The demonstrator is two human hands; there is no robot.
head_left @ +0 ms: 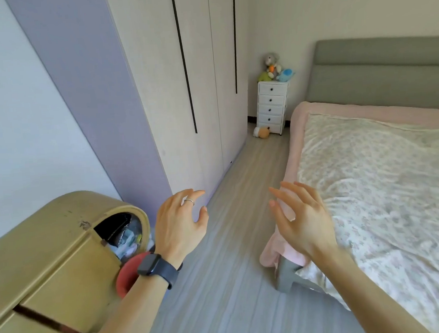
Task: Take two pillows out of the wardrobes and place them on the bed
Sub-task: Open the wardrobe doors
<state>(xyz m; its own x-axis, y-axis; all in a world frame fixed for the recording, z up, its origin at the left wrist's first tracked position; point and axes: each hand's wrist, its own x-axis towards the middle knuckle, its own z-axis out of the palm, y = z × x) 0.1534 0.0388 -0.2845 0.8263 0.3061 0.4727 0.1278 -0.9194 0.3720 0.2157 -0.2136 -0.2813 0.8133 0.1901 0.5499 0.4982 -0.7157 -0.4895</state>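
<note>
Bedroom: the wardrobes (201,89) at upper centre stand shut; the bed (385,179) at right shows 0 pillows. The left hand (179,224) and right hand (301,217), lower centre, are empty, fingers loosely apart. The 2 pillows are unseen, probably inside; nothing done yet.

Head camera looks forward and down, wardrobe (194,89) left, bed (385,179) right.
</note>
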